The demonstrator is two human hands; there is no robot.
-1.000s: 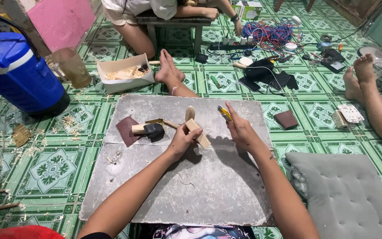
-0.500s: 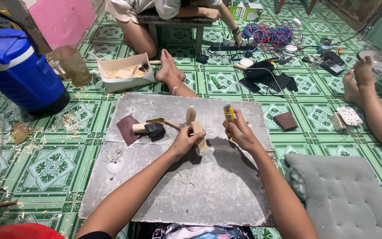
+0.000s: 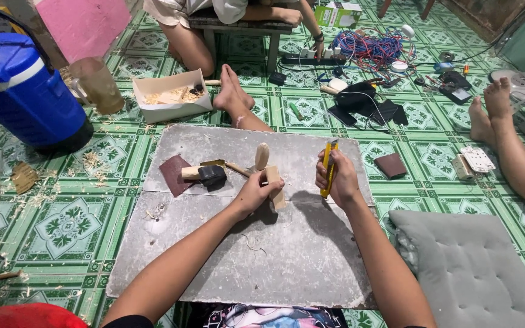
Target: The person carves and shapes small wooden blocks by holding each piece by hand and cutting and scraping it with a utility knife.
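On green patterned floor tiles (image 3: 68, 225), grey slab (image 3: 274, 255).

wooden piece (image 3: 274, 185): pale, flat, oblong block, held in left hand (image 3: 255, 193), lying tilted low over grey slab surface (image 3: 287, 255), far end angled toward slab's middle. yellow utility knife (image 3: 329, 168): slim, long body, upright in right hand (image 3: 339, 181), tip pointing away from person, gripped around lower half, fingers (image 3: 322, 176) wrapped; just right of wooden piece, not touching it.
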